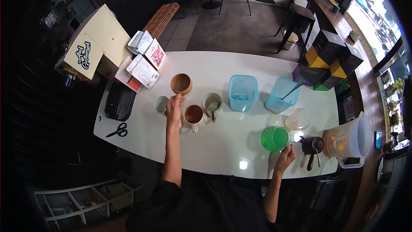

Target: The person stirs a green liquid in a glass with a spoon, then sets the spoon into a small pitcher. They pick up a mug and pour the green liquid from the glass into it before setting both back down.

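My left hand (174, 111) is closed at the near side of a terracotta cup (181, 84); the grip itself is partly hidden by the fingers. Just left of that hand stands a pale cup (161, 104), partly covered by it. To its right are a cream mug with a brown inside (194, 114) and a grey-beige mug (212, 102), handles towards me. My right hand (285, 158) grips the handle of a translucent green mug (274, 139) near the front right of the table. Behind the green mug is a clear plastic cup (298, 119).
Two blue plastic containers (243, 94) stand mid-table, one with a utensil in it. At right are a dark strainer-like tool (312, 145), a large clear pitcher (348, 139) and stacked black boxes (329, 60). Scissors (117, 130), packets (144, 71) and a cream machine (92, 43) are left.
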{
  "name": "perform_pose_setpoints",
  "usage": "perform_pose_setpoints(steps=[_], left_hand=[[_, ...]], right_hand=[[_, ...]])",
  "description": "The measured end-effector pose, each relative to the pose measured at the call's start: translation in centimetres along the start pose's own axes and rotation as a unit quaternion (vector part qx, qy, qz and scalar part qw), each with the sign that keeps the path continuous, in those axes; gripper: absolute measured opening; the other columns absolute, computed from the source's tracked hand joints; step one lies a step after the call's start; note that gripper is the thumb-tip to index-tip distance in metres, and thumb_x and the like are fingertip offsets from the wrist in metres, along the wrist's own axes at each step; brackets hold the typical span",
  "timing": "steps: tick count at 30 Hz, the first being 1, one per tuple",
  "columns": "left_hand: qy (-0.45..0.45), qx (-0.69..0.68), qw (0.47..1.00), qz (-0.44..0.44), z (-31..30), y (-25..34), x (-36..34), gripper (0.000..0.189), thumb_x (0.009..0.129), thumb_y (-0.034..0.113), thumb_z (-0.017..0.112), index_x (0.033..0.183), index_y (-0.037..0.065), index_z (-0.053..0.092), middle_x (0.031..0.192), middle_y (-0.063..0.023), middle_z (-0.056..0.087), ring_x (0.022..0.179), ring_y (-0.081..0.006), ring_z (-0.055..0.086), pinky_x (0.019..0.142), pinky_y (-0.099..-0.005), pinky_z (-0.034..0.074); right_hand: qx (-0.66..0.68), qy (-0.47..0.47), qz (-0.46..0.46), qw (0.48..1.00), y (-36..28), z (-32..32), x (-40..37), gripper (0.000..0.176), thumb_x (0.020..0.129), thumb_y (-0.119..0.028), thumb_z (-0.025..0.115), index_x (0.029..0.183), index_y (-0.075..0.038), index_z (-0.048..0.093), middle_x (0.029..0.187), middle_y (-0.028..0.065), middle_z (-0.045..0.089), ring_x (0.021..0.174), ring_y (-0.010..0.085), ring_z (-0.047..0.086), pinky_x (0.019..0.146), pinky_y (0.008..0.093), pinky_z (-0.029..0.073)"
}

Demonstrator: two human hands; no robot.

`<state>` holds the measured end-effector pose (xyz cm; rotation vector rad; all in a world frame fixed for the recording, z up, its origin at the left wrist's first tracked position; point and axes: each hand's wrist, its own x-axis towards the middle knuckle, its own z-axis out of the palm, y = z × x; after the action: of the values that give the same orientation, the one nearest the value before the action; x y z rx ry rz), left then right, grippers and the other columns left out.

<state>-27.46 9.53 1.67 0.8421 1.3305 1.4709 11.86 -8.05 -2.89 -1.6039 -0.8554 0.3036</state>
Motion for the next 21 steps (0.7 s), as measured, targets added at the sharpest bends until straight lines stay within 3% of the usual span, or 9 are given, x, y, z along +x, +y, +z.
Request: perform_pose_setpoints(steps=[2, 4, 7, 8, 14, 21], left_hand=[[-0.015, -0.012, 0.999, 0.038, 0.1, 1.6, -0.7, 0.030, 0.104, 0.031, 0.054, 0.108, 0.001, 0.059, 0.113, -0.0104, 0.062, 0.118, -0.0220, 0.060, 0.111, -0.0376, 0.042], [-0.025, 0.001, 0.998, 0.052, 0.2, 3.4, -1.5, 0.033, 0.105, 0.032, 0.049, 0.111, 0.002, 0.060, 0.115, -0.0097, 0.063, 0.115, -0.0195, 0.060, 0.104, -0.0358, 0.044], [-0.084, 0.061, 0.992, 0.069, 1.0, 8.1, -4.5, 0.037, 0.108, 0.035, 0.041, 0.113, 0.004, 0.060, 0.109, -0.0056, 0.064, 0.106, -0.0151, 0.060, 0.086, -0.0304, 0.044], [-0.086, 0.060, 0.992, 0.067, 0.9, 8.5, -5.0, 0.037, 0.108, 0.035, 0.041, 0.113, 0.004, 0.060, 0.109, -0.0056, 0.064, 0.106, -0.0151, 0.060, 0.086, -0.0304, 0.044], [-0.304, 0.053, 0.949, 0.067, 1.5, 9.5, -9.5, 0.037, 0.107, 0.033, 0.040, 0.102, 0.002, 0.058, 0.098, -0.0058, 0.059, 0.096, -0.0137, 0.054, 0.084, -0.0297, 0.043], [-0.445, 0.081, 0.892, -0.013, 4.8, 7.7, -14.0, 0.038, 0.105, 0.032, 0.043, 0.109, -0.003, 0.057, 0.095, -0.0053, 0.055, 0.093, -0.0150, 0.050, 0.087, -0.0305, 0.042]], right_hand=[[0.012, 0.006, 0.001, 1.000, 0.4, 0.0, 0.0, 0.036, 0.101, -0.014, 0.045, 0.071, 0.003, 0.034, 0.061, 0.0046, 0.032, 0.060, 0.0119, 0.034, 0.054, 0.0367, 0.027], [0.032, -0.008, 0.021, 0.999, 0.9, -0.2, 0.1, 0.036, 0.101, -0.012, 0.046, 0.070, 0.003, 0.034, 0.060, 0.0026, 0.031, 0.060, 0.0103, 0.033, 0.054, 0.0358, 0.026], [0.065, -0.005, 0.046, 0.997, 0.4, -0.3, 0.1, 0.038, 0.100, -0.010, 0.050, 0.066, -0.001, 0.036, 0.061, -0.0043, 0.034, 0.059, 0.0066, 0.032, 0.054, 0.0312, 0.024], [0.092, -0.002, 0.064, 0.994, 0.3, -0.2, 0.1, 0.039, 0.100, -0.010, 0.051, 0.064, -0.003, 0.037, 0.061, -0.0063, 0.035, 0.059, 0.0055, 0.031, 0.053, 0.0296, 0.023], [0.134, 0.001, 0.068, 0.989, 0.8, -0.3, 0.0, 0.041, 0.103, -0.015, 0.054, 0.064, -0.008, 0.043, 0.061, -0.0096, 0.035, 0.057, 0.0015, 0.028, 0.052, 0.0257, 0.019], [0.106, 0.009, 0.057, 0.993, 1.0, -0.3, -0.1, 0.043, 0.103, -0.014, 0.054, 0.063, -0.009, 0.039, 0.062, -0.0090, 0.035, 0.058, 0.0021, 0.028, 0.053, 0.0260, 0.019]])
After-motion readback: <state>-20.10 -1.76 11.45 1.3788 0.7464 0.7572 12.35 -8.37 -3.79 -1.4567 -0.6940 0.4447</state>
